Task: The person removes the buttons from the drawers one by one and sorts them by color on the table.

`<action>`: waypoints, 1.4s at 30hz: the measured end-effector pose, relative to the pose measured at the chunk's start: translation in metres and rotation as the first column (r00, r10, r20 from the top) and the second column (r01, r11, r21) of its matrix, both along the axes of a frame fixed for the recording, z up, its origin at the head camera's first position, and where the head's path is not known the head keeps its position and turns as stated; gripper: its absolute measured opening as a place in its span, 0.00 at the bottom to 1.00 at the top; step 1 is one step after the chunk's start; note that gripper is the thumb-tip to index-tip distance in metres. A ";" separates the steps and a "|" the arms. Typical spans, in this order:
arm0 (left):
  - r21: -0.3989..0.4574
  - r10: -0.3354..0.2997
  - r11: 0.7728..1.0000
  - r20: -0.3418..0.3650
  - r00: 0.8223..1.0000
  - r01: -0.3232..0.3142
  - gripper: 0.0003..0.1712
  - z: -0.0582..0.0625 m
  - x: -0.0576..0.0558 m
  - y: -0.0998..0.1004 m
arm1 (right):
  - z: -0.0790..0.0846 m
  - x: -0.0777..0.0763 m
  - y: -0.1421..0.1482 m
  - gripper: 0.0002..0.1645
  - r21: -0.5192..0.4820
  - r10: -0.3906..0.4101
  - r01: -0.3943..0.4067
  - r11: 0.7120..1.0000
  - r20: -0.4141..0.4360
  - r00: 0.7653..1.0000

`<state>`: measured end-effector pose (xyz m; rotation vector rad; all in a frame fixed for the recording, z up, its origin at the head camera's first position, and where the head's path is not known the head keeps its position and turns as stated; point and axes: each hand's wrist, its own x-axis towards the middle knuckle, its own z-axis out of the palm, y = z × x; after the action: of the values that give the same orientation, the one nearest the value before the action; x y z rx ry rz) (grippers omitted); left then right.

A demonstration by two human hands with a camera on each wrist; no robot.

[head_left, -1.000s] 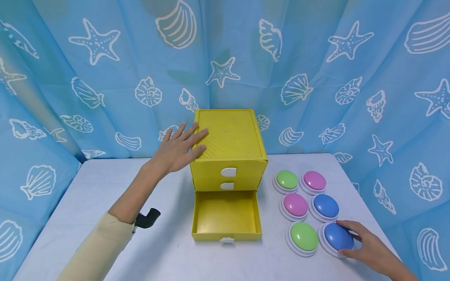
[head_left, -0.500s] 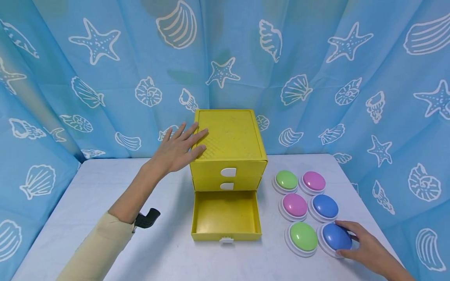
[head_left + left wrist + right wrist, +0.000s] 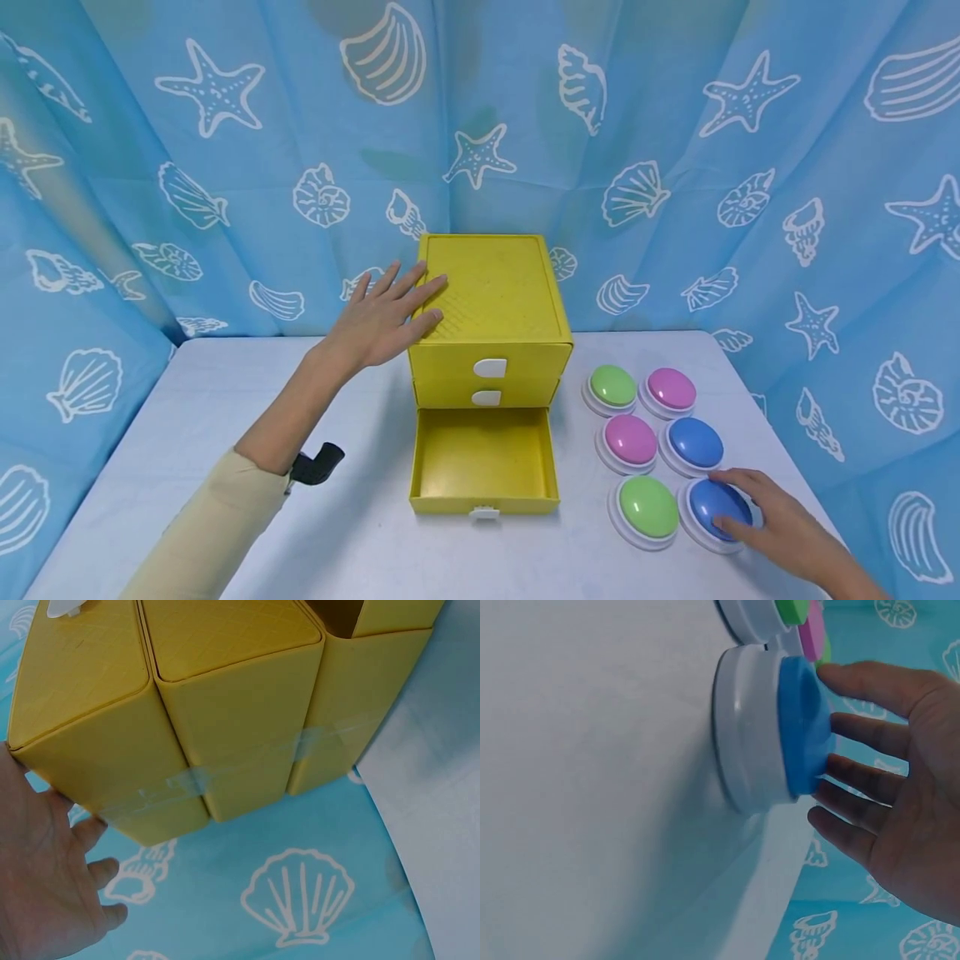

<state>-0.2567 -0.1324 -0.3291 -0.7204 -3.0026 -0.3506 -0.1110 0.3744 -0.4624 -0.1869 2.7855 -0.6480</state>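
A yellow drawer unit (image 3: 491, 287) stands at the middle of the table, its bottom drawer (image 3: 483, 467) pulled out with nothing in it. My left hand (image 3: 375, 325) rests with spread fingers on the left edge of the unit's top. At the front right, my right hand (image 3: 787, 521) is over the near blue button (image 3: 716, 504), which has a white round base. Seen from the right wrist, its fingers are loosely bent beside the blue dome (image 3: 804, 727); whether they all touch it is hard to tell.
Beside that button are a large green button (image 3: 648, 506), a second blue button (image 3: 695, 442), two pink buttons (image 3: 630, 438) and a far green button (image 3: 612, 385). A blue shell-patterned curtain (image 3: 525, 150) hangs behind the white table (image 3: 225, 392).
My right thumb has shifted from the near blue button's rim up onto or over its dome, and the hand has moved slightly left. The left hand stays on the drawer unit.
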 end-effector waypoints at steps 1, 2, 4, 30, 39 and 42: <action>0.001 -0.002 1.000 0.002 1.000 0.002 0.35 0.000 0.000 0.000 | 0.001 -0.001 0.000 0.40 0.012 0.006 -0.006 1.000 -0.018 1.000; 0.000 -0.002 1.000 0.001 1.000 0.002 0.35 0.000 0.000 0.000 | 0.003 -0.002 -0.001 0.39 0.022 0.013 -0.012 1.000 -0.040 0.999; -0.001 -0.002 1.000 0.003 1.000 0.002 0.35 0.000 -0.001 0.000 | 0.006 -0.003 -0.003 0.37 0.029 0.028 -0.026 0.999 -0.078 0.997; -0.003 0.002 1.000 0.005 1.000 -0.002 0.35 -0.001 -0.002 -0.001 | 0.055 -0.004 -0.093 0.27 -0.073 0.053 -0.096 0.993 -0.453 0.890; -0.005 -0.002 1.000 0.006 1.000 0.002 0.35 0.000 -0.001 -0.001 | 0.061 -0.001 -0.121 0.26 -0.127 0.032 -0.093 0.987 -0.413 0.910; -0.004 -0.004 1.000 0.005 1.000 0.004 0.35 0.000 -0.001 -0.001 | 0.063 0.000 -0.130 0.25 -0.164 0.030 -0.105 0.981 -0.404 0.914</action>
<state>-0.2581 -0.1335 -0.3291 -0.7275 -3.0083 -0.3468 -0.1109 0.2445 -0.3990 -0.5049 3.0832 -0.9423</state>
